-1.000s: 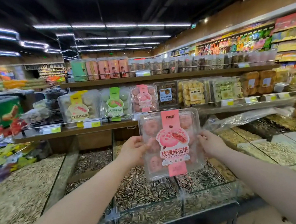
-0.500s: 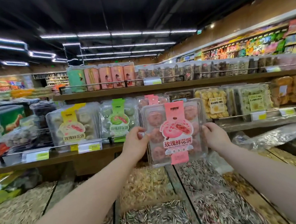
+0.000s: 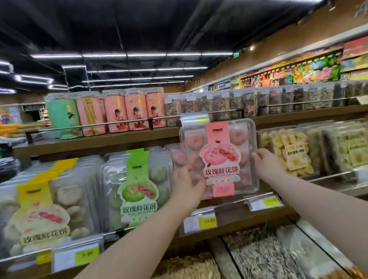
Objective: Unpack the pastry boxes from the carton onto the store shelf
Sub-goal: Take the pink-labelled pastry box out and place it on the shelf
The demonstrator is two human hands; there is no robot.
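so both hands are on the pink pastry box (image 3: pixel 220 158): left hand (image 3: pixel 187 186) curls its fingers round the lower left edge, right hand (image 3: pixel 267 161) clamps fingers on the right edge. box stands upright between them, right at the shelf (image 3: pixel 234 223) front, can't tell if it's touching. green box (image 3: pixel 138 186) sits just left of the left fingers

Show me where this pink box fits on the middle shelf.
The only room seems to be the slot behind the held box, between the green-label boxes and the cookie boxes; one pink box already stands there. Both sides are packed.
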